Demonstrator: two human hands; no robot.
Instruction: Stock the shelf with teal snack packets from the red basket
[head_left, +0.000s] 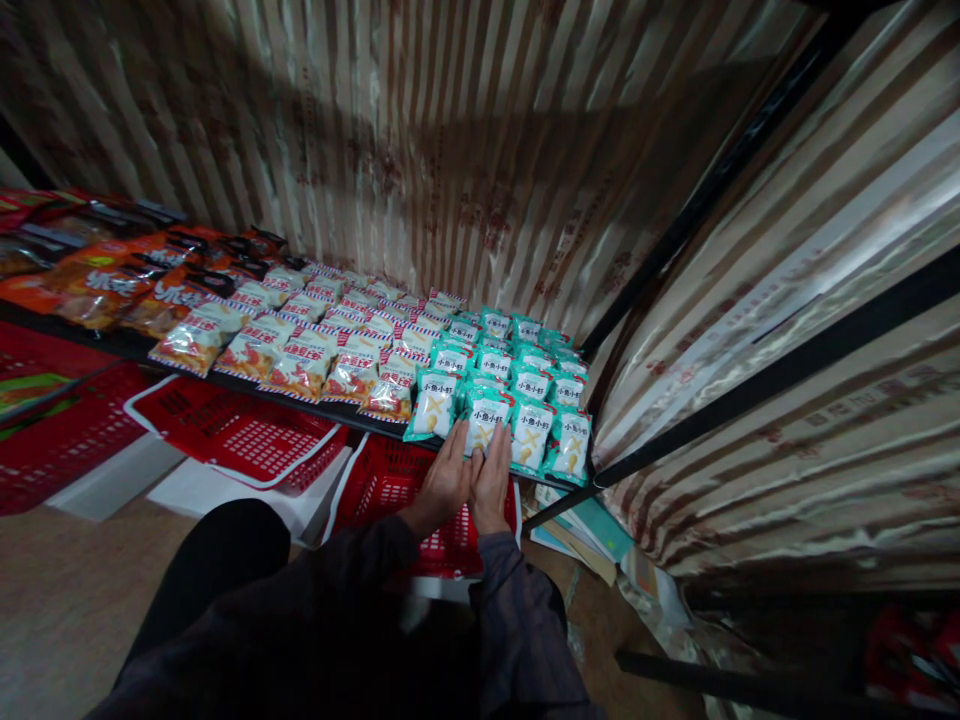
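My left hand (444,482) and my right hand (491,486) are side by side at the front edge of the shelf. Between their fingertips they grip one teal-and-white snack bag (489,412) in the front row, fingers straight along its two sides and thumbs low on its front. Its lower part is partly hidden by the hands. Matching teal snack bags (531,436) stand in rows around it. Just to the left are rows of white snack bags (296,362) with red lettering and striped edges.
Orange snack bags (101,290) fill the shelf's left end. Red plastic baskets (259,425) sit below, some on white boxes (116,478). A black metal frame bar (780,375) runs along the right. Striped curtain (465,150) hangs behind. Papers (592,530) lie under the shelf's right end.
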